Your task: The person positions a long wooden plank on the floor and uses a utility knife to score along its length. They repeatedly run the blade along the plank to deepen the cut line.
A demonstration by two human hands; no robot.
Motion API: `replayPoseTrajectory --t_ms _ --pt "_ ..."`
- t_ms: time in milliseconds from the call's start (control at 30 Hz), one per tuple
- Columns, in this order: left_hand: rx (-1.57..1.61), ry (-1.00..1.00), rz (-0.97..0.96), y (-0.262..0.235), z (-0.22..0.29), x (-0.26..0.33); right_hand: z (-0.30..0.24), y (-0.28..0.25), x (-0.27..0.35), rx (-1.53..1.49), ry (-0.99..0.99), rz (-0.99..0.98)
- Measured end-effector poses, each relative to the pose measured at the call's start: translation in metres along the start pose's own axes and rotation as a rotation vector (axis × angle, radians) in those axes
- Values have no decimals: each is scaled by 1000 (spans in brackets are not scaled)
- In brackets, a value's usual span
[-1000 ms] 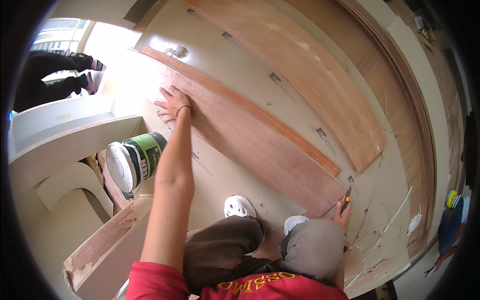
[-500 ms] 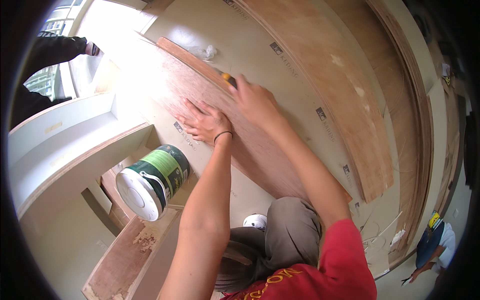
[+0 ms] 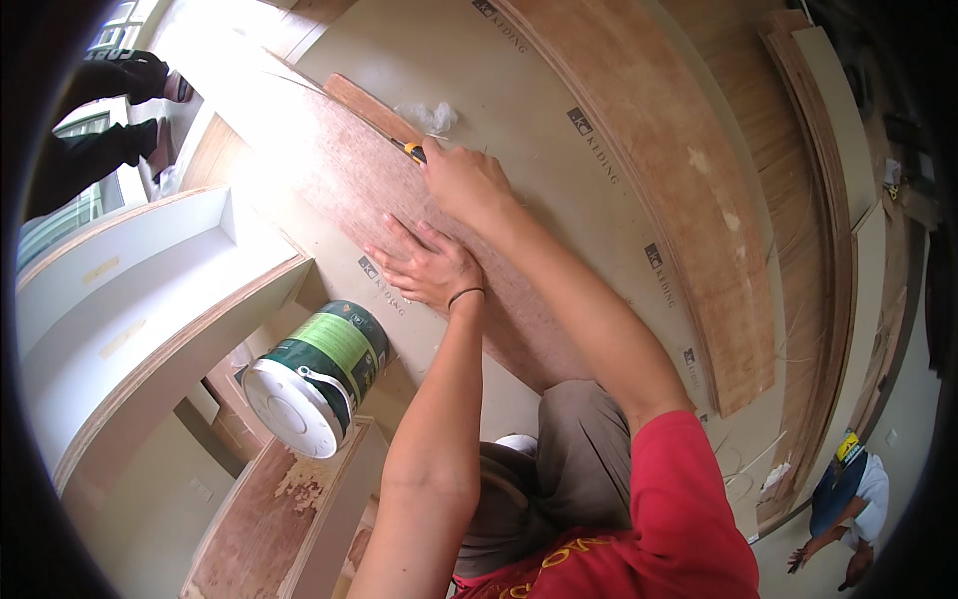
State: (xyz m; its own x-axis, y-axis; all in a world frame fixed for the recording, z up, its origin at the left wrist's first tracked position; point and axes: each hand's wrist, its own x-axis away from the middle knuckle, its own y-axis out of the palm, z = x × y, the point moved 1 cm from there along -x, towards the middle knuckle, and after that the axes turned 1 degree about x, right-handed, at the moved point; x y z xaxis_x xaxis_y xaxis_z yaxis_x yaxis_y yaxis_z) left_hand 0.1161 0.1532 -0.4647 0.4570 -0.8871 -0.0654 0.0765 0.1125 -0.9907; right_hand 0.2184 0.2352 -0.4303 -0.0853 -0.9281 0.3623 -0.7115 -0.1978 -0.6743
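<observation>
A long reddish-brown plywood board point(image 3: 539, 344) runs slantwise from my knee up into bright glare at the upper left. My left hand point(image 3: 429, 268) lies flat on its face with the fingers spread. In my right hand point(image 3: 469, 185) is a yellow and black utility knife point(image 3: 414, 152), held at the board's right-hand edge. Its blade is too small to make out. A narrow reddish wood strip point(image 3: 369, 106) sticks out along that same edge, just beyond the knife.
A green paint bucket point(image 3: 334, 344) with a white lid lies on its side at left, near a white open cabinet box point(image 3: 150, 290). Long plywood panels point(image 3: 689, 200) lie to the right. Clear crumpled plastic point(image 3: 436, 118) rests beyond the strip. Another person's legs point(image 3: 110, 150) show upper left; another person point(image 3: 858, 499) is lower right.
My right hand has moved the knife up and left along the board's edge. My left hand stays flat on the board. The whole view has shifted slightly, and the person at upper left has moved their legs.
</observation>
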Motion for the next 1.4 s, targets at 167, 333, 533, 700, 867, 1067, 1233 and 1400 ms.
replayPoseTrajectory --t_ms 167,333,533,700,867,1067,1233,1400 --pt "39 -10 -18 -1 1 0 -12 2 3 58 -6 67" --pt "45 -10 -20 -1 1 0 -13 -5 5 31 15 30" --pt "18 -23 -6 1 0 0 -7 -1 9 15 17 13" --pt "15 -18 -23 -1 1 1 3 7 7 17 -38 58" --pt "18 -13 -26 -3 1 0 2 8 1 6 -43 27" --pt "12 -4 5 -2 1 0 -1 1 -12 52 -42 -78" --pt "30 -21 -6 1 1 -1 -18 -11 -26 100 53 -185" --pt "52 -45 -50 -2 4 -1 -24 -6 -17 181 108 -186"
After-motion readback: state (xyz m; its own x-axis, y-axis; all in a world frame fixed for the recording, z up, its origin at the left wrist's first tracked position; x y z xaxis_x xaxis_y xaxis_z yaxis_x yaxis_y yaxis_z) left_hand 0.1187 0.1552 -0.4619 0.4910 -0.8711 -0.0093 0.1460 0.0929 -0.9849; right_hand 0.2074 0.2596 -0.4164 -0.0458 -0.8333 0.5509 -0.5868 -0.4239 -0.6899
